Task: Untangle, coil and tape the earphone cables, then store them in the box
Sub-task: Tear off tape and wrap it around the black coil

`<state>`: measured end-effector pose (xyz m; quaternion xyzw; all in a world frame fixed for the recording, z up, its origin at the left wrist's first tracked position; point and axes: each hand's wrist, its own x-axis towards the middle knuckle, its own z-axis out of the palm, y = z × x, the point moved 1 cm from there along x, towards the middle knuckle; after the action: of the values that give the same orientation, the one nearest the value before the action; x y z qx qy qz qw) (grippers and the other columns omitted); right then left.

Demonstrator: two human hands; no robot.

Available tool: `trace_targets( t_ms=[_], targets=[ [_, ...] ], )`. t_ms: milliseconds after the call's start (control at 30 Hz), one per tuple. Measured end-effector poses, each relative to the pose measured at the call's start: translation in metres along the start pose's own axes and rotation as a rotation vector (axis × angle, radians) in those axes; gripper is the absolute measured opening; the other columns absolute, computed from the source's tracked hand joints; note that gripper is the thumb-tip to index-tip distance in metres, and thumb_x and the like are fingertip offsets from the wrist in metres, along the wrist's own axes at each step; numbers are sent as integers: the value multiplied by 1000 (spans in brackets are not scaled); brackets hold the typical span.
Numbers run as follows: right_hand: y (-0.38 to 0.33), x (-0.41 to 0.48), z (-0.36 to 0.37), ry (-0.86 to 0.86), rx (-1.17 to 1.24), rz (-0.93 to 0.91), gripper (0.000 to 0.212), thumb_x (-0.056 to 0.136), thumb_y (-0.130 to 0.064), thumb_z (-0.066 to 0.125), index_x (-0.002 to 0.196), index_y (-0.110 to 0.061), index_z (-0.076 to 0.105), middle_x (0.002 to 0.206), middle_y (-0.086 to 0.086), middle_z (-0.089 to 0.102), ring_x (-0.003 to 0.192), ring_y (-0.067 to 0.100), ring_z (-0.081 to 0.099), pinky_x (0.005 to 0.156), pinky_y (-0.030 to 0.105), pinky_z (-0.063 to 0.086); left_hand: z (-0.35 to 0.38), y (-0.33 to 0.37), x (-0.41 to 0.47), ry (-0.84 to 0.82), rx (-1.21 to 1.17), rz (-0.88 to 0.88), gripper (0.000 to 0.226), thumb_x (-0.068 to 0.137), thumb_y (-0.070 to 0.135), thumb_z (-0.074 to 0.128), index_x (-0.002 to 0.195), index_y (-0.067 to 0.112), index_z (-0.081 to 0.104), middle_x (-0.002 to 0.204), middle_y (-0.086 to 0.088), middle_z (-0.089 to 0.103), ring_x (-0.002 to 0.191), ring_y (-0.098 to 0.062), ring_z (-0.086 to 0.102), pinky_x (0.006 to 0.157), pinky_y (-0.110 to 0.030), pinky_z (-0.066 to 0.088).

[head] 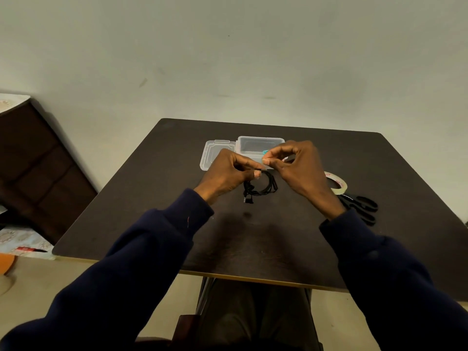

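A coiled black earphone cable (262,187) hangs above the dark table, its plug dangling at the lower left. My left hand (228,173) pinches the top of the coil. My right hand (296,165) pinches something small and clear, likely a piece of tape, right beside the left fingertips. Behind the hands stands the clear plastic box (260,143) with a teal cable (266,152) inside, partly hidden by my right fingers. Its clear lid (215,155) lies open to the left.
A roll of clear tape (336,184) lies just right of my right hand. Black scissors (362,207) lie nearer the table's right edge. The dark table (157,198) ends at a wall behind; a brown cabinet (33,158) stands at the left.
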<state>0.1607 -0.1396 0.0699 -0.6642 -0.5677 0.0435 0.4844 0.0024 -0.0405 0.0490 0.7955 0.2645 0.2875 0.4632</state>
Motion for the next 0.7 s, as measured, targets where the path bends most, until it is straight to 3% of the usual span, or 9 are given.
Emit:
trace_targets(
  t_ms=[100,233,433,533,700],
  targets=[
    [1,3,1,-31,4,89,4,86,-17,79,83,-19,79,81,-8,75,77,7,71,77,25,60,-1,2,-1,23,0,18,19,85,3,78,104,5,79,94,-5,78,79,3,70,73,-10,52],
    [2,3,3,-67,47,242,4,81,-15,82,80,-17,79,80,-2,76,77,15,74,78,36,64,-1,0,-2,54,59,50,18,80,7,83,98,9,81,88,1,79,80,0,71,73,-12,53],
    [-2,8,2,-130,167,401,8,79,-10,84,84,-12,79,87,6,77,81,23,75,70,36,65,-2,3,-4,148,47,112,19,76,6,86,94,8,81,82,1,78,74,-8,74,73,-23,61],
    [-3,12,3,-176,258,525,10,80,-6,82,90,-9,78,93,12,75,69,19,70,62,28,62,-1,1,-4,168,59,158,20,79,5,83,99,11,81,85,3,78,77,-11,74,75,-28,62],
    [0,19,6,-318,596,810,32,85,11,68,115,5,65,94,22,65,62,16,60,52,23,55,-1,-2,-6,213,105,285,18,83,5,80,98,14,81,89,5,77,86,-10,71,77,-34,60]
  ],
)
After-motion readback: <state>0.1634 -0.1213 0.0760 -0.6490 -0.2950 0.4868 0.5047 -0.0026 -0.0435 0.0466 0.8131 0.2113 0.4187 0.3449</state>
